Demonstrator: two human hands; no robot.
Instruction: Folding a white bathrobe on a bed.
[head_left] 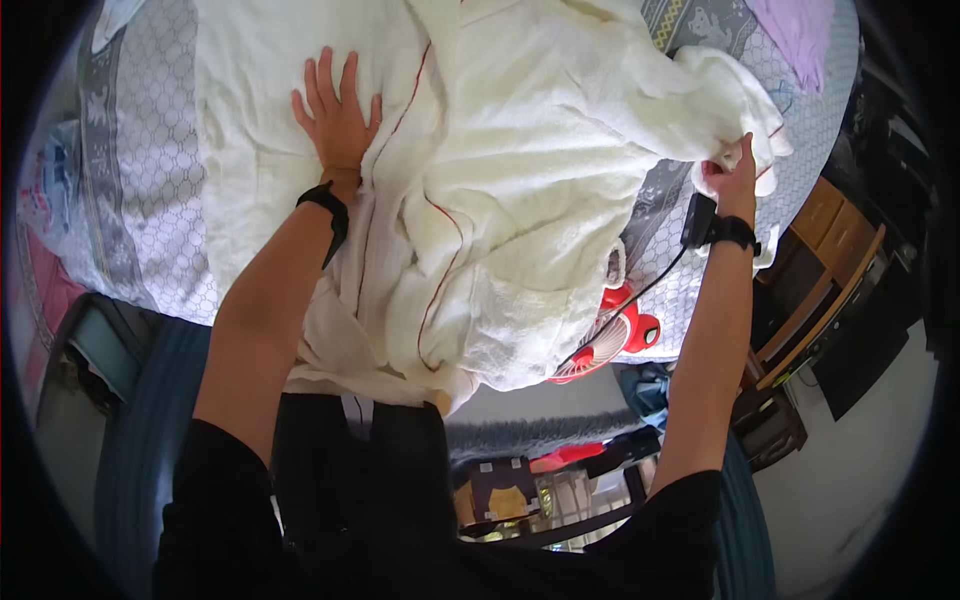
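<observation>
Left hand (338, 115): open, fingers spread, lying palm down on the left part of the white robe; it grips nothing.
Right hand (735, 182): closed on the end of the sleeve (650, 105), out at the right; the cloth partly hides its fingertips.
Robe (540, 150): spread across the bed (160, 160) in front of the person, creased down the middle, its near edge gathered close to the person's body.
Red trim: thin lines running down the robe's folds, to the right of the left hand.
Wrists: a black band (328, 208) on the left; on the right another, with a small black box (699, 220) beside it and a black cable (640, 292) leading down.
Red fan (632, 328): near the bed's edge, just beside the robe's lower right side, the cable crossing in front of it.
Bed cover: pale with a honeycomb pattern and grey decorated bands.
Lilac cloth (797, 35): at the bed's far right.
Wooden furniture (835, 225): right of the bed.
</observation>
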